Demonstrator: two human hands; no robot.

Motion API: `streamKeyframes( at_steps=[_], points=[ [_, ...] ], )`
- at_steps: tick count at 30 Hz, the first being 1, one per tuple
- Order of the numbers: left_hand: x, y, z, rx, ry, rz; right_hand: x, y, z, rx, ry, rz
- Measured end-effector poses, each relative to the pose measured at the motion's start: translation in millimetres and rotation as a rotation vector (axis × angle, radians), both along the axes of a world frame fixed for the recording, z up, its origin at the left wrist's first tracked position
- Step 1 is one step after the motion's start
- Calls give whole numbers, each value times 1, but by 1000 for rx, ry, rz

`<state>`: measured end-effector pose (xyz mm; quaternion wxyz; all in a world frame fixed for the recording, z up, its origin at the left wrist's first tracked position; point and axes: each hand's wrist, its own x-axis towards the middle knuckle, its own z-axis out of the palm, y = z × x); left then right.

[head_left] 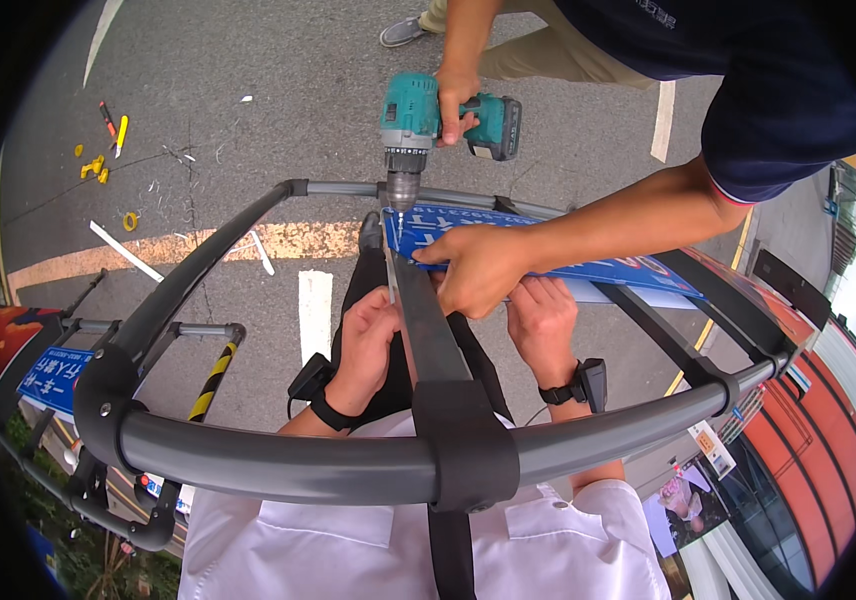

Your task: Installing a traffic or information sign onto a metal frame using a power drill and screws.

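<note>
Under the grey tubular frame [278, 465], the left hand [366, 345] clasps the dark centre bar [428, 330], fingers closed on its edge. Just right, the right hand [542, 318] curls beneath the blue sign plate [588, 262]. Farther off, a co-worker's hand [478, 268] presses the plate while a teal cordless drill [418, 125] bears down.

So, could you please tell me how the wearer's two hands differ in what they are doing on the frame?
The left hand wraps the dark central bar; the right hand sits under the blue sign plate, partly hidden by a co-worker's hand. The left grip is closed; the right's cannot be told. Both wear black wrist devices.
</note>
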<state>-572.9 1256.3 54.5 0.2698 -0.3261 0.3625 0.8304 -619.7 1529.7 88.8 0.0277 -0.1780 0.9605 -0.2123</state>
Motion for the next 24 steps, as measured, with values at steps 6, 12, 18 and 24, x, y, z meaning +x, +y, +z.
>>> streamKeyframes(
  at_steps=[6, 12, 18, 24],
  points=[
    [1, 0, -2, -6, 2, 0, -1, 0, 0, 4, -2, -1],
    [6, -2, -9, 7, 4, -2, -2, 1, 0, 22, -21, 6],
    [-2, 1, -1, -1, -6, 13, -3, 1, -2, 19, -11, 12],
    [0, 1, -4, 2, 1, 18, -4, 2, -1, 23, -34, 9]
  ],
)
